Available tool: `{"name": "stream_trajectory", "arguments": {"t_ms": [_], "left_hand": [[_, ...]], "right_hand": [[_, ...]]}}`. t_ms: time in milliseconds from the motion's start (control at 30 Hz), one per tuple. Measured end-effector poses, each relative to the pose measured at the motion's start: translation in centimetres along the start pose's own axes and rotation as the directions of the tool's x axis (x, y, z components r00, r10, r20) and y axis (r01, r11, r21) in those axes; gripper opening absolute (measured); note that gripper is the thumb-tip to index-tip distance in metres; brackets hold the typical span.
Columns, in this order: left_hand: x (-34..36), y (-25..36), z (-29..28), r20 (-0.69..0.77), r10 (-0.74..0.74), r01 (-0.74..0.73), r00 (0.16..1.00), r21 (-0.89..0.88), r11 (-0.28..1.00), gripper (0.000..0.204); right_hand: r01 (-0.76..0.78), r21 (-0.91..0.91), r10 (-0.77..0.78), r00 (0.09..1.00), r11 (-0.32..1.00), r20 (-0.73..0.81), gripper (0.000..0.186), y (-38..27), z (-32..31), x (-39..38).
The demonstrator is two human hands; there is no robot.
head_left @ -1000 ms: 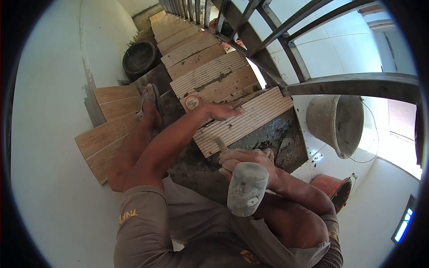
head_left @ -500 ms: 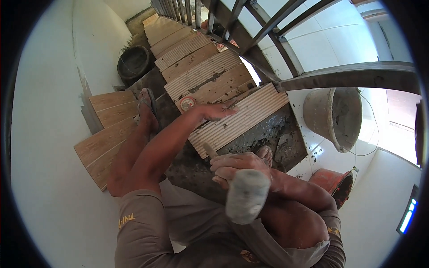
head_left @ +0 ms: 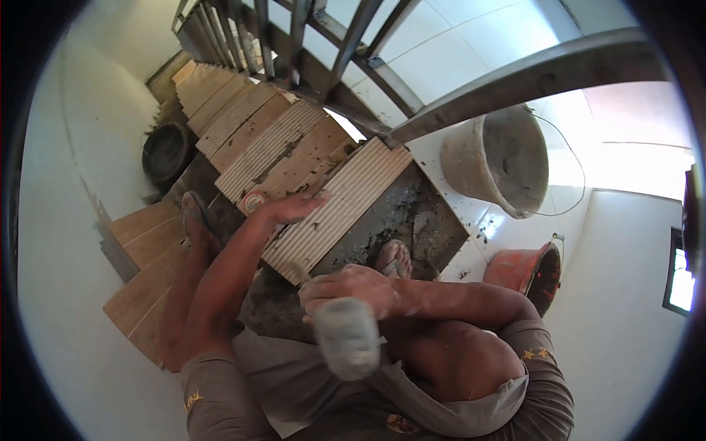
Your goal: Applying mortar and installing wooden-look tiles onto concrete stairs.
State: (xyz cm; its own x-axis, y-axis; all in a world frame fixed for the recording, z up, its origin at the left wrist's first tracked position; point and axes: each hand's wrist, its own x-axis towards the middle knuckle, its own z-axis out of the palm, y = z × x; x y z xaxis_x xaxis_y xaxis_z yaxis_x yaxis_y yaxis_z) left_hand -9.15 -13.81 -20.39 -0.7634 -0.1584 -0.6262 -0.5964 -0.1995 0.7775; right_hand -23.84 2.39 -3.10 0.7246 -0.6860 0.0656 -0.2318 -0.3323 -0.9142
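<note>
My left hand (head_left: 296,208) lies with its fingers stretched out on a ribbed beige stair tile (head_left: 349,202), near the tile's back edge. A mallet is gripped in my right hand (head_left: 351,288), its pale grey, blurred head (head_left: 347,342) toward me and its handle end pointing at the tile's near left corner. The mallet is raised, and I cannot tell whether it touches anything. Beside my left wrist sits a small round red-and-white item (head_left: 254,201), perhaps a tape roll. Wet grey mortar (head_left: 382,213) covers the step in front of the ribbed tile.
Tiled steps (head_left: 257,125) descend beyond, with a metal railing (head_left: 507,73) along their right. A black tub (head_left: 168,152) stands by the left wall. Wood-look tiles (head_left: 143,239) lean at left. A grey bucket (head_left: 463,162) and a red bucket (head_left: 511,270) are at right.
The whole view has shifted, so the stairs and buckets appear farther left. My left hand stays flat on the ribbed tile, and the mallet remains in my right hand with its head blurred.
</note>
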Motion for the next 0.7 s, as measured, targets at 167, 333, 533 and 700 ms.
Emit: {"name": "stream_trajectory", "arguments": {"t_ms": [167,333,533,700], "left_hand": [[-0.2,-3.8,-0.7,-0.044,0.032,-0.031,0.999,0.022,0.999,0.111],[-0.4,1.7,0.5,-0.046,0.011,-0.009,0.999,0.055,0.998,0.11],[-1.9,2.2,0.3,-0.042,-0.029,0.029,0.999,0.017,0.999,0.107],[-1.3,1.9,0.4,-0.043,0.026,-0.025,0.999,0.023,0.999,0.11]], "right_hand": [[0.192,-0.056,-0.197,0.974,0.98,-0.11,0.031,-0.4,1.2,1.4],[0.156,-0.154,-0.17,0.982,0.976,-0.083,0.028,0.1,0.3,-0.4],[0.049,-0.122,-0.071,0.982,0.991,-0.177,0.025,-0.1,0.4,-0.2],[0.133,-0.163,-0.183,0.921,0.978,-0.344,0.023,-1.2,0.5,0.6]]}}
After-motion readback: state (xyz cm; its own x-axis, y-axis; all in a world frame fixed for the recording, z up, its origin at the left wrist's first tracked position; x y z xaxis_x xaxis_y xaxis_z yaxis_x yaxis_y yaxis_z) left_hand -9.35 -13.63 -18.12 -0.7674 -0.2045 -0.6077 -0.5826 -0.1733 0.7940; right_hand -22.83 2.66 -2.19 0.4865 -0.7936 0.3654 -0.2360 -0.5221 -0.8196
